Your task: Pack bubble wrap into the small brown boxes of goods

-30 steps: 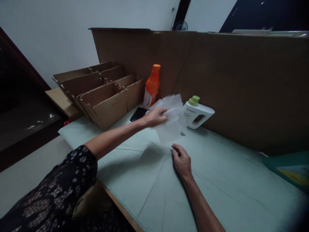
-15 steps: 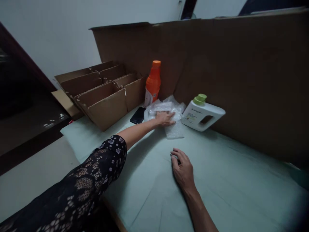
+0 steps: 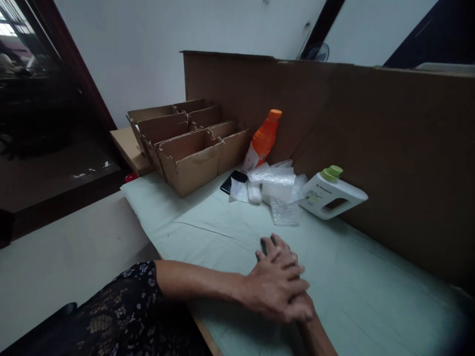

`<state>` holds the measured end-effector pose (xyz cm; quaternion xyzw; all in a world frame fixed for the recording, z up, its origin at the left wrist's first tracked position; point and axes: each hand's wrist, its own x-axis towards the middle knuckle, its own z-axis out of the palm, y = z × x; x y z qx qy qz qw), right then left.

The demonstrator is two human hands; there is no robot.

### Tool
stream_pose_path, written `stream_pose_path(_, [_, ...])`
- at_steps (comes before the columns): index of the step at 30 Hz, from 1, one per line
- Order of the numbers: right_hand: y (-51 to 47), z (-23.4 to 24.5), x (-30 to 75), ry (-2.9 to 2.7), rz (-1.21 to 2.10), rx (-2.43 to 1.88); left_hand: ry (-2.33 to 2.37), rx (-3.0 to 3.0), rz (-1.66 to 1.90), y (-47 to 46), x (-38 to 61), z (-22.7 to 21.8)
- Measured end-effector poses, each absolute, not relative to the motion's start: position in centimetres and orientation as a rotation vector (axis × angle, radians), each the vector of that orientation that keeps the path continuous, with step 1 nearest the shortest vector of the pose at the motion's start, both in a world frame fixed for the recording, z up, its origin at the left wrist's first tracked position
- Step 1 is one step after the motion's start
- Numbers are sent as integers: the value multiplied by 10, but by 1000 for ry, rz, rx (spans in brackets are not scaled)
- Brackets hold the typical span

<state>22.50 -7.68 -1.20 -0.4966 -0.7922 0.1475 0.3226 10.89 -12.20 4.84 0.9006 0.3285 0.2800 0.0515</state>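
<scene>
Hands lie stacked near the front edge of the table [image 3: 208, 232], which is covered in pale green paper. The left hand [image 3: 276, 287] rests palm down on top of the right hand [image 3: 279, 245], its fingers loosely spread and gripping nothing. The right hand lies flat on the paper beneath it, with only the stretched fingertips and part of the wrist showing, and it too is empty. Beyond the hands, apart from them, sits a loose pile of bubble wrap [image 3: 284, 190]. Just left of the pile lies a dark phone [image 3: 233, 182], and an orange bottle [image 3: 262, 141] leans behind it. A white jug [image 3: 332, 195] with a green cap stands right of the pile, against a cardboard wall [image 3: 389, 148]. Open cardboard boxes [image 3: 189, 153] are lined up at the far left.
</scene>
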Motion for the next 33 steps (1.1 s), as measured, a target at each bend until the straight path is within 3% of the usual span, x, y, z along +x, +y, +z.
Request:
stream_pose_path(3, [-81,1,214,-2119,165,-1442,917,2752,981,-134,97,55])
stream_pose_path(9, [-59,26,186,-2294,-36,-1550,1448,2385,925,-91,52,75])
stream_pose_path(15, [-46,24,155,-2392,-218,-1525,1282,2398,1088,-100,34,70])
stream_pose_path(20, [-35,33,124,-2494,-245,-1438,1492,2286,1114,-98,1,74])
stream_pose_path(24, [-22,47,102,-2560,-261,-1369,1228,2500,1311,-108,-43,93])
stream_pose_path(28, [-17,48,97,-2543,-169,-1392,1861,2250,1743,-93,-122,123])
stream_pose_path(30, [-19,42,99,-2542,-66,-1396,2173,2108,1667,-71,-161,132])
stream_pose_path(33, [-22,33,104,-2532,83,-1404,2265,2100,1397,-41,-194,131])
